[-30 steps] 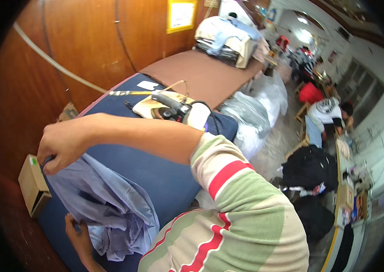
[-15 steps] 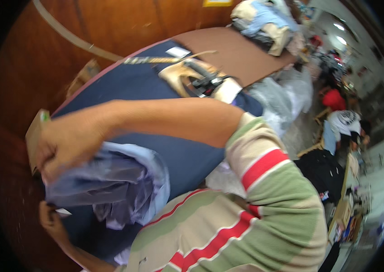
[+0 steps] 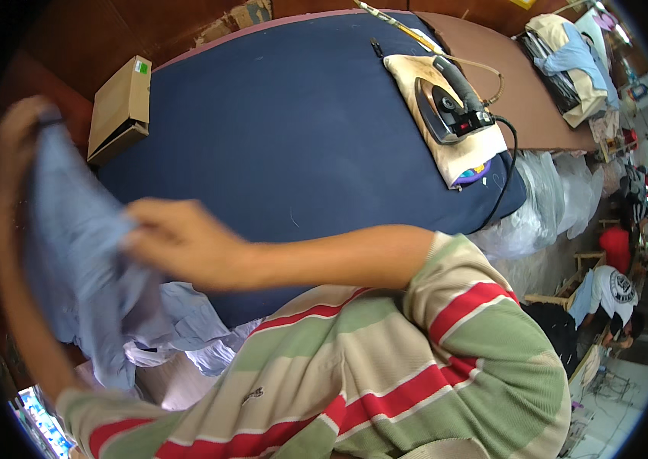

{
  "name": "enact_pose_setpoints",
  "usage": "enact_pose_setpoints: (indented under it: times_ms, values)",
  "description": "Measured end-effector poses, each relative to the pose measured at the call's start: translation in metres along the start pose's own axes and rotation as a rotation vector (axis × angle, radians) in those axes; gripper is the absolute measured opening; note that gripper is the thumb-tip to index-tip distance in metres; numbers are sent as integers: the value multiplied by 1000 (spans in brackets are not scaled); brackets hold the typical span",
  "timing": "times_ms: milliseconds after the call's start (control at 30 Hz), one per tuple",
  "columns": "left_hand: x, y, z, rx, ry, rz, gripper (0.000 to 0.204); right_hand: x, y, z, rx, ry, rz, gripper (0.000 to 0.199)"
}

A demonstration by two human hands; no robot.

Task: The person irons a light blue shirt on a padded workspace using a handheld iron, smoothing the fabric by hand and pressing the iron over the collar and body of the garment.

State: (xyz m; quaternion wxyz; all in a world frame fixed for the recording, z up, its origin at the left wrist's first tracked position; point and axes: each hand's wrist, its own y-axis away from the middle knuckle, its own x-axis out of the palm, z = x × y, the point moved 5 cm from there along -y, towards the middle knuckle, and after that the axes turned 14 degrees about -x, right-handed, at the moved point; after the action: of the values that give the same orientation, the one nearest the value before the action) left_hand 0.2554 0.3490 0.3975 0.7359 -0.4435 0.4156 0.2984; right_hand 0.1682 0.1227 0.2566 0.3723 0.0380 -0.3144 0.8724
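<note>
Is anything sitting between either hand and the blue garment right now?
Nothing visible: the left hand, though blurred, holds the blue garment's upper end, and the right hand grips its side. The cardboard box blocks neither hand.

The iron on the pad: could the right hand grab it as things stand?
Probably not straight away: the right hand is gripping the blue cloth and would have to let go first. Otherwise the way looks free, with only navy table between hand and iron.
</note>
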Motion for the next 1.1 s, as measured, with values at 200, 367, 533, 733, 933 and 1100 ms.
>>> enact_pose_setpoints:
  times_ms: [200,367,533,733,933,1100]
  values:
    - [307,0,-127,172,-117,505,15,-140,117,-120,395,555,-320,25]
    - [356,-22,-170,154,-235,852,18,-161,144,-149,544,496,-197,36]
    - [371,-62,-167,37,-364,895,20,-165,150,-141,777,149,-231,39]
    - [359,-53,-175,-47,-192,550,34,-334,89,45,14,1848,-36,33]
    - [289,-12,-199,-320,445,332,38,-505,136,133,656,2036,-214,74]
    - [257,80,-280,-457,515,349,27,-538,121,131,889,1637,-339,62]
